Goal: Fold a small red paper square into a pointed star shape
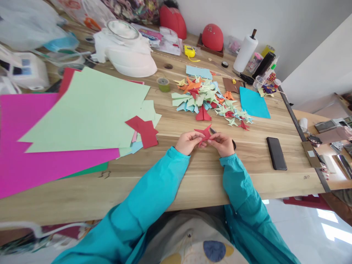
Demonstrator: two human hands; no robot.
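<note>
Just above the front part of the wooden table, a small folded red paper piece (205, 132) with pointed ends is pinched between both hands. My left hand (189, 142) closes on its left side, thumb against the paper. On the right side my right hand (222, 143) grips it with thumb and fingers. Partly hidden behind the right hand lies a dark-handled tool (234, 144); its kind does not show clearly. Beyond the hands spreads a heap of folded paper shapes (202, 91) in green, blue, orange and red. Red square paper pieces (145, 132) lie left of the hands.
Large pale green sheets (90, 110) cover magenta sheets (33, 161) at left. A phone (276, 153) lies at right, with blue paper (254, 102) behind it. Farther back are a spool (164, 84), a yellow tape measure (189, 52), a white roll (245, 53) and a red dome (212, 37).
</note>
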